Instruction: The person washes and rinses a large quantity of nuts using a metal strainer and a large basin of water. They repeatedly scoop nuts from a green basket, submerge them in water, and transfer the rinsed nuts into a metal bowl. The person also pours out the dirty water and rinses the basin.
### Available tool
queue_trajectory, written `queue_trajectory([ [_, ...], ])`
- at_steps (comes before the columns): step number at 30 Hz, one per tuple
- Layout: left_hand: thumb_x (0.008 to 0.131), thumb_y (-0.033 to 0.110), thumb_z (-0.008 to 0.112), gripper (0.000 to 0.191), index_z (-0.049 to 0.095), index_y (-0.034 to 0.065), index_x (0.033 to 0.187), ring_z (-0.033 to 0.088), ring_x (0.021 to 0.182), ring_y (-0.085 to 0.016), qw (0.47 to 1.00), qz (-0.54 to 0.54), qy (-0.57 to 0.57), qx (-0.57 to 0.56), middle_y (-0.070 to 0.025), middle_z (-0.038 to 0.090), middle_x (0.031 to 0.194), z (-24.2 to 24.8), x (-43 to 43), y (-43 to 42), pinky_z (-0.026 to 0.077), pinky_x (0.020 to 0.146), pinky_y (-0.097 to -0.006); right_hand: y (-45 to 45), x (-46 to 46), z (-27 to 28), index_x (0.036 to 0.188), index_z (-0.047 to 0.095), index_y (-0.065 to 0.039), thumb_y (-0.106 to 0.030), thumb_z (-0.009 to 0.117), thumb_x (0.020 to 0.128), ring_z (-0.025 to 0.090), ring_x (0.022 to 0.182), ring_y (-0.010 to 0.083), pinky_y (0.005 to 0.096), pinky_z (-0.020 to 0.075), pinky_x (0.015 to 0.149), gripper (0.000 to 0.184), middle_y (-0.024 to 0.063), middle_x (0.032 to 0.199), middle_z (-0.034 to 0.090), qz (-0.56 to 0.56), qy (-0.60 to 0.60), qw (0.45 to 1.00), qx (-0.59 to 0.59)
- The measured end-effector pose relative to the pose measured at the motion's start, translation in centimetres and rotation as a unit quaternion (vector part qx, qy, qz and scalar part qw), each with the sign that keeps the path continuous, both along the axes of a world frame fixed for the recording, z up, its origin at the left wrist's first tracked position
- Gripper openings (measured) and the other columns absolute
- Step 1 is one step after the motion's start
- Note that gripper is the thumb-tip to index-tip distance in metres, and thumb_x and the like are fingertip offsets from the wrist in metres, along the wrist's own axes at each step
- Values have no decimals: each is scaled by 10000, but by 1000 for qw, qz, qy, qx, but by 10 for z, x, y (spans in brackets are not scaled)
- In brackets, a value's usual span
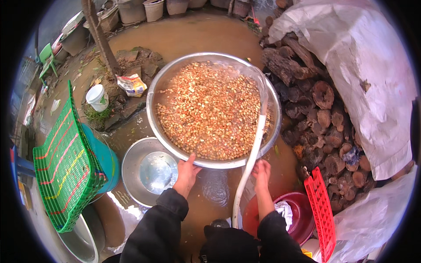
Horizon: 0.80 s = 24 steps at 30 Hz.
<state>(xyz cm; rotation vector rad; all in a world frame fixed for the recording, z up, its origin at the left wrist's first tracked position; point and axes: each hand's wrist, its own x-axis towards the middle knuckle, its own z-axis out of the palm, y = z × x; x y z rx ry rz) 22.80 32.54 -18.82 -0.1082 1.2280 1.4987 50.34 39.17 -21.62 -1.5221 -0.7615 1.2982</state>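
A large round metal basin point(154, 131) holds many small tan and reddish beans or nuts point(210, 111), wet with water. My left hand point(187, 172) grips the basin's near rim, thumb on top and fingers underneath. Farther right, my right hand point(262, 172) is at the same rim, its fingers partly hidden beneath it. Between my hands a white hose point(250, 167) runs up over the rim, and clear water pours from its end into the basin. A smaller metal basin point(131, 164) with some water stands to the left of my left hand.
Muddy water covers the ground. At left are a green woven basket point(62, 157), a teal bucket point(110, 161), a white pail point(97, 98) and a tree trunk point(102, 39). Stacked logs point(324, 118) under plastic sheeting point(365, 65), a red plastic crate point(320, 213) and a red basin point(306, 213) are at right.
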Motion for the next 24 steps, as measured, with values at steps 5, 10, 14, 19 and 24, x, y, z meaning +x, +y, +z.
queue_trajectory([
  [5, 965, 182, 592, 261, 477, 74, 1173, 640, 974, -260, 997, 48, -36, 36, -116, 620, 1106, -10, 12, -2, 533, 856, -456, 20, -17, -10, 1100, 546, -73, -471, 440, 999, 658, 755, 265, 405, 591, 598, 424, 76, 889, 573, 67, 182, 975, -105],
  [10, 975, 137, 567, 217, 453, 34, 1128, 624, 1018, -290, 996, 46, -33, 76, -149, 602, 1089, -11, 11, -1, 538, 920, -470, 29, -24, -4, 990, 544, -61, -511, 388, 1004, 663, 607, 289, 383, 570, 515, 476, 74, 766, 551, 69, 217, 969, -100],
  [14, 971, 118, 564, 199, 424, 30, 1082, 618, 1005, -291, 996, 33, -44, 72, -147, 586, 1061, -12, 5, -8, 542, 898, -462, 15, -26, 6, 1006, 517, -60, -530, 336, 1013, 651, 608, 251, 341, 548, 546, 504, 78, 779, 560, 92, 130, 983, -90],
  [19, 979, 134, 544, 247, 408, 20, 1151, 612, 943, -296, 999, -1, -14, 38, -158, 561, 1049, -15, 1, -7, 563, 795, -429, -33, -22, -24, 1087, 468, -77, -431, 410, 1020, 600, 647, 174, 348, 499, 633, 365, 50, 757, 591, 130, -103, 981, 100],
  [24, 923, 294, 621, 437, 456, -10, 1191, 649, 843, -303, 916, -214, 322, -104, -194, 604, 970, 6, -21, -57, 551, 709, -370, -45, -26, 3, 1075, 483, -63, -392, 484, 1003, 555, 586, 122, 291, 456, 549, 338, 22, 699, 578, 190, -110, 975, 33],
])
